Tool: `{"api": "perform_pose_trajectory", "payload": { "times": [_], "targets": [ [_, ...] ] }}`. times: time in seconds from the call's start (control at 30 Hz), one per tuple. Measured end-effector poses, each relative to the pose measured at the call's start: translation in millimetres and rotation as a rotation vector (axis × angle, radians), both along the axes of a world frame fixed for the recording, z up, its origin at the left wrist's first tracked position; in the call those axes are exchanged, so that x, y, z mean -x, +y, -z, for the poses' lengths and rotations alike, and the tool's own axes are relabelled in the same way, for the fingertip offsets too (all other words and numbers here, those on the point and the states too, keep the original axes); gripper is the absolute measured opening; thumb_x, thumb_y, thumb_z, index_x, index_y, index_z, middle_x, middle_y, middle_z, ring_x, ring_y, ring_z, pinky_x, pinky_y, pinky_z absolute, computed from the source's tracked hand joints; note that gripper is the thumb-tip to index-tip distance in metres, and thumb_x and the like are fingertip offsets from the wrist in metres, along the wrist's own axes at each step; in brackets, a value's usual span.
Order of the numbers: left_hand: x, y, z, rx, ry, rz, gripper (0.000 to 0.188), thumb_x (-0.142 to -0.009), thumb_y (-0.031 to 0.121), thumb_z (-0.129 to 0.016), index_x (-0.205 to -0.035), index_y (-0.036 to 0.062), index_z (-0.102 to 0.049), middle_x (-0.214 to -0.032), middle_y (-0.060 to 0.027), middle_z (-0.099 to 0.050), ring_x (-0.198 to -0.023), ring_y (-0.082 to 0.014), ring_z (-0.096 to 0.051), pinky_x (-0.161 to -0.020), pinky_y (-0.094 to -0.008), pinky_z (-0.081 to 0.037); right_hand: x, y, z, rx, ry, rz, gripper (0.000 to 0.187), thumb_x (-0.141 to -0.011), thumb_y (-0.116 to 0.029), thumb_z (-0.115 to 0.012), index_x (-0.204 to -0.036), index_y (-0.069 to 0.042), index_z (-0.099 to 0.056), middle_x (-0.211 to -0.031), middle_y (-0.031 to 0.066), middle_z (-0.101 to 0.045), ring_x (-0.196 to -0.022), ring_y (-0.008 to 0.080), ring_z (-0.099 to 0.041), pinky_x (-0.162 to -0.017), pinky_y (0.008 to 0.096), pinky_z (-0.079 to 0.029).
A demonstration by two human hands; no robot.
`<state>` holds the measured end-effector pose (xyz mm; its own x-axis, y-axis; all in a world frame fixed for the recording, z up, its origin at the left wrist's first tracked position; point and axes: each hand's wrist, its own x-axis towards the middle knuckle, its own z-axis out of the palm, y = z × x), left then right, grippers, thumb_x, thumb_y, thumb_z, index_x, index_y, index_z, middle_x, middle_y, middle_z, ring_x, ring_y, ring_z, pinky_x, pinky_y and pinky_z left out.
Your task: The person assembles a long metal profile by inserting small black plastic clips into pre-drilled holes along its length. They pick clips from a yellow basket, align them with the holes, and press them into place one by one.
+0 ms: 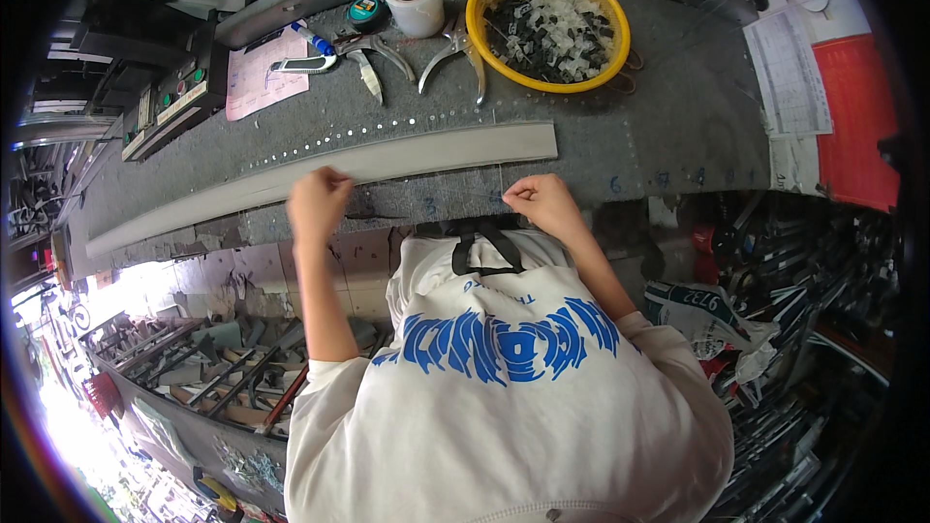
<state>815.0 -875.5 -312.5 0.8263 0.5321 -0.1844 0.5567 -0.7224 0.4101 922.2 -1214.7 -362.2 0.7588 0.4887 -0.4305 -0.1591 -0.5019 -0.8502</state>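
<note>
I have the long pale strip (387, 162) in view, lying lengthwise on the grey counter (688, 126); at its near edge, my left hand (327, 196) is curled and blurred, its grip unreadable to me; nearer its right end, my right hand (528, 198) pinches its fingertips together, on what I cannot tell; beyond sit a white roll (418, 17) and a yellow basket (552, 88)

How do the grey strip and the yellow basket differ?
Shape: the strip is long and narrow; the basket is round.
Contents: the basket holds small black and whitish pieces; the strip is no container.
Place: the strip lies nearer the person; the basket sits farther back.
Shared: both rest on the grey bench.
</note>
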Motion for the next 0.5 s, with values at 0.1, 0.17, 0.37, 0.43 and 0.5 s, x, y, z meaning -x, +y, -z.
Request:
{"api": "perform_pose_trajectory", "payload": {
  "times": [0.1,0.17,0.37,0.43,0.5],
  "targets": [
    [2.8,21.9,-28.0,-0.136,0.229,0.006,0.029,-0.076,0.019,-0.077,-0.102,0.0073,-0.071,-0.097,-0.0148,-0.071,-0.087,-0.0291,-0.068,-0.077,-0.0385,-0.054,-3.1,3.1,-2.3,0.045,0.095,-0.007,0.018,-0.080,-0.016,-0.074,-0.084,0.002,-0.073,-0.067,0.0085,-0.070,-0.057,0.0113,-0.062,-0.057,0.0278,-0.050],
    [-11.1,-3.9,-26.5,-0.353,0.111,0.108,0.045,-0.072,0.020,-0.081,-0.113,0.0086,-0.068,-0.113,-0.0175,-0.066,-0.103,-0.0326,-0.064,-0.086,-0.0410,-0.052,-4.2,5.2,-3.8,0.072,0.099,-0.011,0.017,-0.079,-0.015,-0.075,-0.083,0.002,-0.073,-0.066,0.0088,-0.070,-0.058,0.0121,-0.063,-0.057,0.0282,-0.050],
    [-91.7,-110.6,25.3,0.001,-0.341,0.672,0.068,-0.062,0.029,-0.086,-0.121,0.0067,-0.061,-0.113,-0.0122,-0.057,-0.111,-0.0321,-0.053,-0.099,-0.0427,-0.044,2.6,11.3,0.3,0.110,-0.073,0.032,0.015,-0.075,-0.012,-0.076,-0.078,0.002,-0.072,-0.066,0.0099,-0.070,-0.059,0.0134,-0.065,-0.058,0.0289,-0.051],
    [-95.8,-114.5,26.7,-0.036,-0.413,0.666,0.063,-0.061,0.027,-0.085,-0.116,0.0068,-0.062,-0.109,-0.0109,-0.057,-0.108,-0.0318,-0.054,-0.096,-0.0426,-0.045,4.4,12.3,6.8,0.079,-0.088,0.055,0.014,-0.078,-0.011,-0.074,-0.079,0.003,-0.071,-0.068,0.0079,-0.070,-0.059,0.0122,-0.064,-0.057,0.0280,-0.051],
    [-93.2,-115.3,22.5,0.008,-0.427,0.627,0.056,-0.060,0.024,-0.084,-0.111,0.0102,-0.064,-0.104,-0.0084,-0.059,-0.100,-0.0314,-0.057,-0.088,-0.0428,-0.049,3.1,16.8,15.5,-0.113,0.008,0.227,0.013,-0.082,-0.010,-0.072,-0.083,0.003,-0.070,-0.071,0.0065,-0.069,-0.059,0.0111,-0.062,-0.055,0.0261,-0.049]
  ]
}}
